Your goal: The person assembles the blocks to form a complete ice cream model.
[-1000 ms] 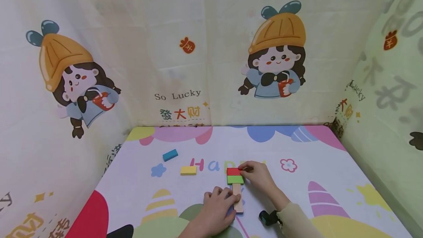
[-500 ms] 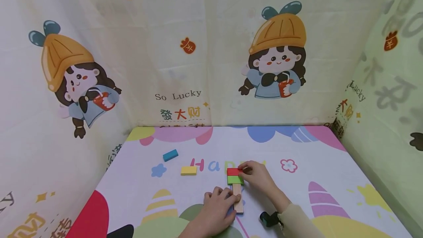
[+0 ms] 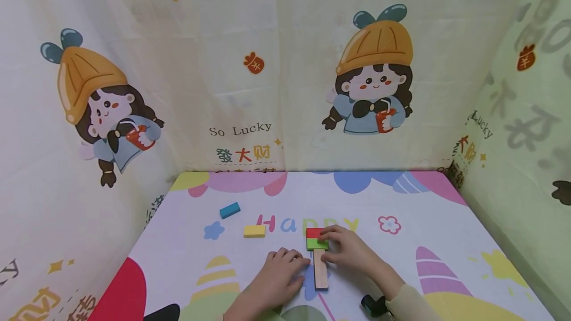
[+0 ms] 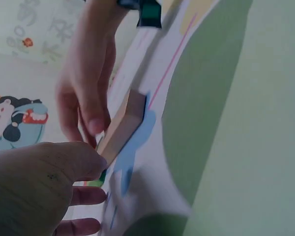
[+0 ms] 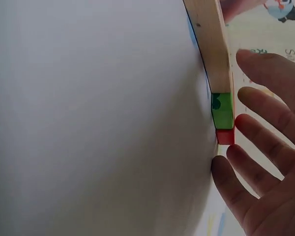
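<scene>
A red block (image 3: 314,232) and a green block (image 3: 314,244) lie edge to edge. A long plain wooden block (image 3: 320,271) runs from the green one toward the person, the three forming a T-like shape. My right hand (image 3: 352,251) is over their right side, fingers spread loosely and overlapping the red and green blocks in the head view; nothing is gripped. In the right wrist view its fingers (image 5: 265,128) stand apart beside the blocks. My left hand (image 3: 278,279) rests just left of the wooden block, fingers relaxed and holding nothing.
Left of the joined blocks lie a yellow block (image 3: 254,231) and, farther back, a blue block (image 3: 229,210). They sit on a printed table mat (image 3: 285,192), with patterned cloth (image 3: 294,73) hanging behind and at the sides. A black object (image 3: 162,312) shows at the bottom left.
My left hand has come off the wooden block and shifted left. My right hand has let go of the red block's right end and moved nearer the person, its fingers spreading.
</scene>
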